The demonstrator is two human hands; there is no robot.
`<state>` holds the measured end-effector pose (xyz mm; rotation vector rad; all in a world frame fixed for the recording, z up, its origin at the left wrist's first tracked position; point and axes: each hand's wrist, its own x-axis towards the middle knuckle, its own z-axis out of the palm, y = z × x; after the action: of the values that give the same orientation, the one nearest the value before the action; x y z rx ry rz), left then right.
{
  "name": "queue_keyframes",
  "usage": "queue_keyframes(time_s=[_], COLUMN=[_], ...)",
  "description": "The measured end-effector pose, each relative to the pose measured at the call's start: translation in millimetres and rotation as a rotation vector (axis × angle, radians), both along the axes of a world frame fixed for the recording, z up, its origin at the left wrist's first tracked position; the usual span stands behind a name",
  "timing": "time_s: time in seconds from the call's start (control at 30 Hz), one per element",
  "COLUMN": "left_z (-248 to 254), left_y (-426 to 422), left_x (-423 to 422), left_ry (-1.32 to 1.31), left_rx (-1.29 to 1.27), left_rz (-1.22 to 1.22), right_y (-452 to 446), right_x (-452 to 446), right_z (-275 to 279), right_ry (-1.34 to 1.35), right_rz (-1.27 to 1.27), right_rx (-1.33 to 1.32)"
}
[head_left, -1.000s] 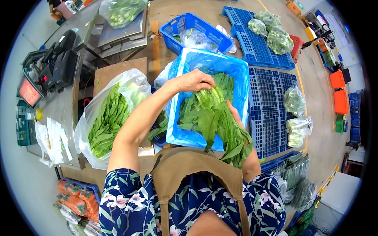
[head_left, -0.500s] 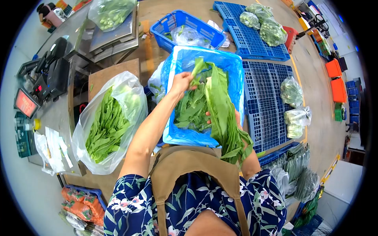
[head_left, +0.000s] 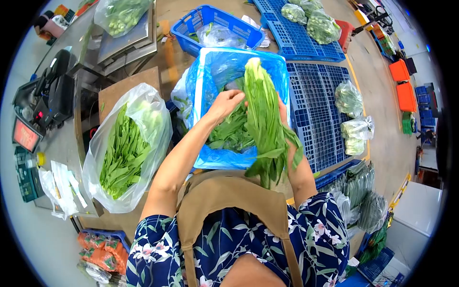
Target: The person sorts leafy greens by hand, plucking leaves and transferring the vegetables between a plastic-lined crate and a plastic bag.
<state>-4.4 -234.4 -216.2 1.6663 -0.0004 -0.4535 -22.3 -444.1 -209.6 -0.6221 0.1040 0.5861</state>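
Observation:
My right hand (head_left: 282,109), partly hidden, grips a bunch of long leafy greens (head_left: 263,110) from behind and to the right. The pale root end points up and away from me, and the leaf tips droop towards my apron. My left hand (head_left: 226,104) is closed, fingertips pinched together beside the bunch's left edge. Whatever those fingers pinch, if anything, is too small to make out. Both hands are over a bin (head_left: 197,95) lined with blue plastic, where loose green leaves (head_left: 232,131) lie at the bottom.
To the left, a clear bag (head_left: 158,119) holds more long greens. A blue crate (head_left: 184,36) with plastic bags stands behind the bin. Blue pallets (head_left: 315,115) with bagged vegetables lie to the right. A metal table (head_left: 71,138) carries a scale and a screen at far left.
The bunch has turned more upright, with its root end now showing at the top. My left hand no longer shows the leaf it was pulling outward and sits closer to the bunch.

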Motion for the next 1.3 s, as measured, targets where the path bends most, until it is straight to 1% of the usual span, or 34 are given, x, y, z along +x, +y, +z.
queue_keyframes(time_s=[0.03, 0.07, 0.13, 0.17, 0.2, 0.27, 0.3, 0.4, 0.43, 0.53, 0.57, 0.63, 0.67, 0.73, 0.8, 0.83, 0.93, 0.97, 1.03, 1.07, 1.1, 1.17, 1.2, 1.23, 1.27, 1.3], left_z=[7.3, 12.1, 22.9, 30.7, 24.5, 39.7, 41.5, 42.3, 49.1, 47.5, 42.3, 42.9, 43.0, 34.1, 29.6, 34.9, 9.3, 1.7, 7.1, 9.3, 4.1, 35.7, 46.4, 55.7, 66.1, 75.9], left_y=[-0.7, -2.2, -2.0, 2.9, 4.0, 10.7, 12.2, 16.9, 15.4, 12.3, 10.1, 5.4, 3.3, 1.7, 1.7, 3.9, 10.2, 14.5, 14.0, 14.1, 17.3, 18.3, 14.4, 9.0, 4.6, 0.7], left_x=[1.5, -0.5, -5.9, -10.7, -15.1, -33.3, -44.1, -68.9, -76.6, -79.1, -77.8, -77.4, -76.3, -72.6, -72.6, -77.1, -95.4, -102.6, -97.5, -94.4, -78.8, -37.4, -18.4, -2.6, 10.5, 21.9], left_ry=[0.036, -0.001, -0.080, -0.052, -0.138, -0.172, -0.309, -0.616, -0.550, -0.755, -0.772, -0.821, -0.844, -0.827, -0.814, -0.802, -0.730, -0.592, -0.398, -0.301, -0.431, -0.625, -0.670, -0.716, -0.643, -0.568], left_rx=[-0.053, -0.064, -0.086, -0.062, -0.045, 0.061, 0.182, 0.347, 0.386, 0.679, 0.648, 0.757, 0.813, 0.768, 0.686, 0.663, 0.786, 0.884, 0.783, 0.731, 0.646, 0.359, 0.344, 0.330, 0.141, -0.046], left_rz=[-0.018, 0.022, 0.101, 0.058, 0.061, 0.009, 0.040, 0.045, 0.055, 0.131, 0.167, 0.174, 0.177, 0.204, 0.223, 0.188, -0.039, -0.243, -0.178, -0.144, -0.090, 0.006, 0.074, 0.144, 0.166, 0.188], right_y=[3.9, 6.6, 15.8, 18.2, 19.1, 18.0, 17.3, 9.8, 10.0, 17.0, 19.2, 23.7, 25.3, 30.3, 28.2, 26.1, 13.2, 7.9, 6.3, 9.5, 13.8, 27.4, 44.1, 57.7, 67.8, 74.0], right_x=[9.4, 17.6, 32.7, 40.0, 47.2, 61.5, 67.7, 90.8, 98.8, 106.6, 108.9, 110.9, 111.0, 108.5, 116.4, 119.0, 129.1, 132.1, 131.3, 128.5, 123.7, 113.0, 100.6, 92.8, 88.3, 91.5], right_z=[-2.2, -2.7, 12.8, 21.0, 26.4, 34.1, 36.2, 25.7, 21.6, 16.8, 14.6, 11.3, 9.5, 13.4, 10.8, 12.6, 23.2, 26.8, 43.7, 55.7, 66.1, 84.8, 100.0, 108.1, 112.2, 104.5], right_ry=[-0.004, -0.018, -0.048, -0.122, -0.171, -0.271, -0.277, -0.260, -0.292, -0.321, -0.301, -0.255, -0.243, -0.221, -0.296, -0.333, -0.493, -0.520, -0.587, -0.641, -0.689, -0.780, -0.826, -0.825, -0.825, -0.914], right_rz=[-0.024, -0.040, -0.075, -0.039, -0.041, -0.046, -0.078, -0.196, -0.238, -0.336, -0.323, -0.296, -0.309, -0.337, -0.375, -0.408, -0.565, -0.618, -0.729, -0.734, -0.739, -0.716, -0.719, -0.646, -0.572, -0.514], right_rx=[-0.004, -0.009, -0.018, 0.002, 0.008, 0.019, 0.009, -0.029, -0.041, -0.062, -0.020, 0.062, 0.062, 0.062, 0.032, 0.009, -0.119, -0.169, -0.262, -0.368, -0.476, -0.707, -0.821, -0.836, -0.846, -0.859])
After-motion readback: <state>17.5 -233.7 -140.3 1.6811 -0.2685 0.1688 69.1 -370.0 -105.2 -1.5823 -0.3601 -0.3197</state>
